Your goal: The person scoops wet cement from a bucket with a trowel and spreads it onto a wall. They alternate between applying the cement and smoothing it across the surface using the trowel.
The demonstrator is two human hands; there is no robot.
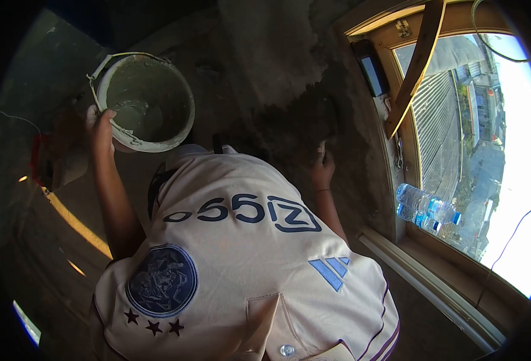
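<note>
My left hand [101,127] grips the near-left rim of a pale plastic bucket [187,114], thumb over the edge. The bucket is tipped so that I look into it, and grey wet residue coats its inside. Its wire handle [94,71] lies against the left side of the rim. My right hand [322,172] is closed, low beside the dark, wet-looking patch [295,123] of the grey surface. Something small and pale shows at its fingers, too dim to name. My light shirt fills the lower middle of the view.
On the right, a wooden-framed window [392,57] has a slanting wooden strip [419,69] across it. Plastic bottles [425,207] lie by the sill, and a long pale tube [428,289] runs below. At left sits a dim, red-edged object [52,159].
</note>
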